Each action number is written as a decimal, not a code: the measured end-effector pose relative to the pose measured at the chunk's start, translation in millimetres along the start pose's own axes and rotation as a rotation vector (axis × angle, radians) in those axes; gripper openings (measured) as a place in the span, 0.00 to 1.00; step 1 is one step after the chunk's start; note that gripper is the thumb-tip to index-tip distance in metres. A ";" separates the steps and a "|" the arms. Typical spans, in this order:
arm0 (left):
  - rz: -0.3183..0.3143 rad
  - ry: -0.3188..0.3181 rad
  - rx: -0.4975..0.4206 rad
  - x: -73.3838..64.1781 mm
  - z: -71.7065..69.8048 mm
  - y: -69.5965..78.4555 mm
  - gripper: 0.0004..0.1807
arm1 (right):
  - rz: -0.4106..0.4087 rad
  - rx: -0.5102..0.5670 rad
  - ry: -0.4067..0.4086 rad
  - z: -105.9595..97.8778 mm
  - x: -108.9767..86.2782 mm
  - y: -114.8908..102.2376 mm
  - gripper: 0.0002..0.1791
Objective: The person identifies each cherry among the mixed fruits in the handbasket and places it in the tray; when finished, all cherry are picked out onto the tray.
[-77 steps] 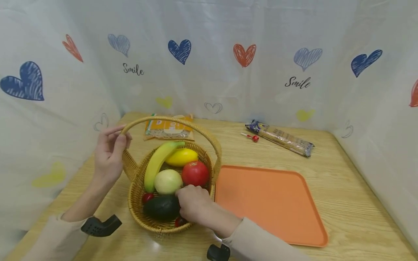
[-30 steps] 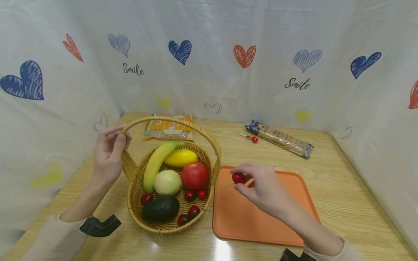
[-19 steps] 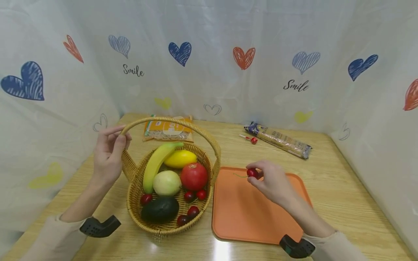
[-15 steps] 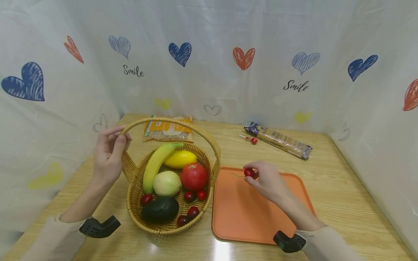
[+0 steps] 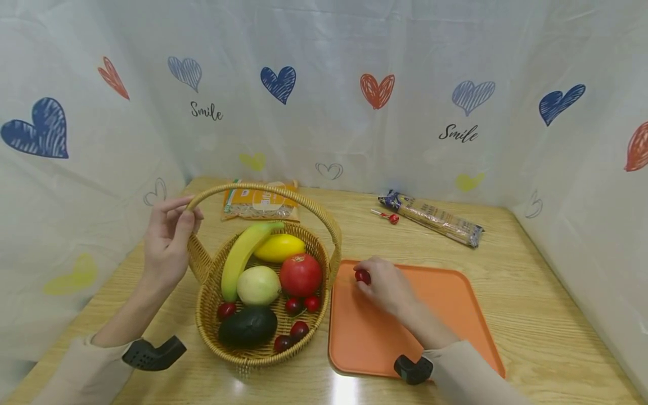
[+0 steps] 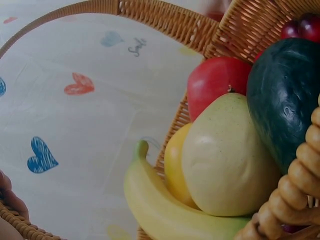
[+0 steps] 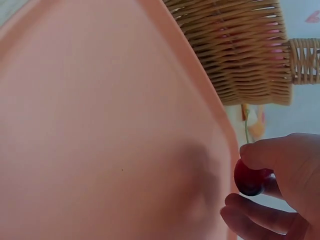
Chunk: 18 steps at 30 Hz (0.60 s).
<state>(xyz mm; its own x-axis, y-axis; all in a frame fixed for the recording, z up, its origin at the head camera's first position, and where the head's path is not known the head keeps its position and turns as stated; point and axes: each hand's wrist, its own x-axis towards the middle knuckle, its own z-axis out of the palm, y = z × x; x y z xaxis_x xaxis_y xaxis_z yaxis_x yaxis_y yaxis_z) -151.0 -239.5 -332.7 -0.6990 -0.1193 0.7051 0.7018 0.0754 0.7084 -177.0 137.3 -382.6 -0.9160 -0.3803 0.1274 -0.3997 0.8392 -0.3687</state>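
Cherry point(image 5: 362, 276) — pinched by right hand point(image 5: 387, 287), left hand point(image 5: 169, 239) gripping basket handle point(image 5: 260, 187)

Between the fingertips of the right hand point(image 5: 386, 287), the cherry point(image 7: 250, 179) is smooth and glossy; beneath them, the orange tray point(image 5: 405, 337) looks like smooth, mostly matt plastic. At the fingers of the left hand point(image 5: 166, 244), the handle point(image 6: 162, 22) is ribbed, woven wicker, and between both hands' fingers the basket point(image 7: 240, 55) has the same rough weave. Beyond the right fingers, the long packet point(image 5: 437, 218) looks like shiny plastic film, the table point(image 5: 516, 281) wood-grained with a faint sheen
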 end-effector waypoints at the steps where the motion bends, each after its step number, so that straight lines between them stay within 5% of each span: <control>1: -0.001 0.000 0.000 0.1 -0.3 -0.3 0.11 | 0.000 0.005 0.001 2.4 0.4 -0.4 0.13; 6: 0.007 -0.006 0.000 0.4 -1.8 -1.8 0.11 | -0.033 0.042 0.025 16.8 1.6 4.3 0.12; 13: -0.014 -0.002 -0.003 0.0 -1.8 0.1 0.11 | -0.094 -0.016 0.086 67.7 13.0 47.1 0.13; 18: -0.014 -0.002 -0.008 -0.1 -1.6 0.0 0.11 | -0.086 -0.031 0.079 77.9 15.5 54.8 0.14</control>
<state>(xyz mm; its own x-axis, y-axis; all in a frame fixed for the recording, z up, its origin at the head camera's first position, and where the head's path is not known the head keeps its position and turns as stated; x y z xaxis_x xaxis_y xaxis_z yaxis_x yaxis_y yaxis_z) -150.7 -241.0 -332.9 -0.7091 -0.1180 0.6951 0.6929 0.0655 0.7180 -210.5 147.1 -472.6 -0.8778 -0.4203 0.2298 -0.4763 0.8173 -0.3244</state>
